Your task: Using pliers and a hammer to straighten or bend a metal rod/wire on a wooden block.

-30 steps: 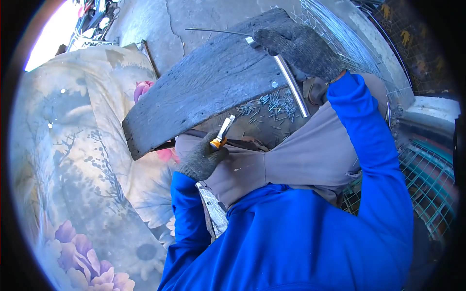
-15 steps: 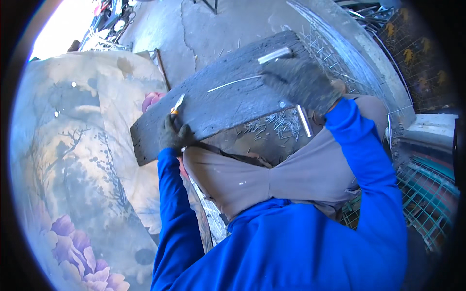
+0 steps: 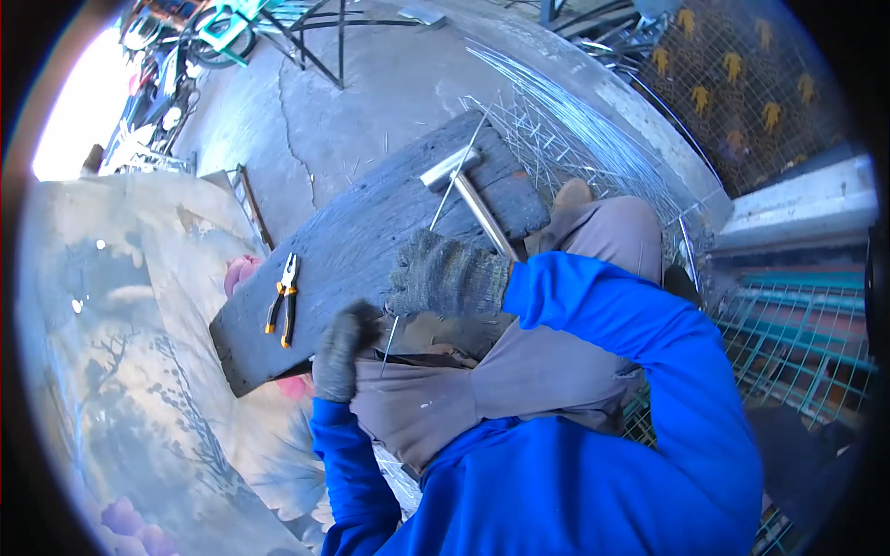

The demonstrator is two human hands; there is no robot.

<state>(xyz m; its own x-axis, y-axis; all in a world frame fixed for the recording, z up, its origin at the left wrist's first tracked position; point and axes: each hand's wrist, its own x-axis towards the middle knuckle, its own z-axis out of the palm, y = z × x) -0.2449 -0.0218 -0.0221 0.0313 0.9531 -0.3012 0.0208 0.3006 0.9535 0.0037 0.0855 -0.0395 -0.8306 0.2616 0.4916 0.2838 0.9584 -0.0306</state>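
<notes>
My right hand (image 3: pixel 448 274), in a grey knitted glove, is closed around a thin metal rod (image 3: pixel 446 198). The rod slants from the plank's far edge through the fist, and its lower end shows above my lap. My left hand (image 3: pixel 337 356), also gloved, is beside the plank's near edge, left of the right fist; motion smears its fingers. Pliers (image 3: pixel 286 298) with black and orange handles lie on the dark wooden plank (image 3: pixel 357 250), just beyond the left hand. A shiny metal hammer (image 3: pixel 482 211) lies at the plank's right end, its head crossed by the rod in view.
A bundle of long thin rods (image 3: pixel 575 116) lies on the concrete floor beyond the plank. Wire mesh (image 3: pixel 788 338) stands at the right. A flower-patterned sheet (image 3: pixel 139 306) covers the left side. A dark metal frame (image 3: pixel 320 51) and a bicycle stand farther back.
My right hand has left the hammer area and now grips the rod, which lay on the plank. My left hand has come off the pliers, leaving them there. The view has shifted.
</notes>
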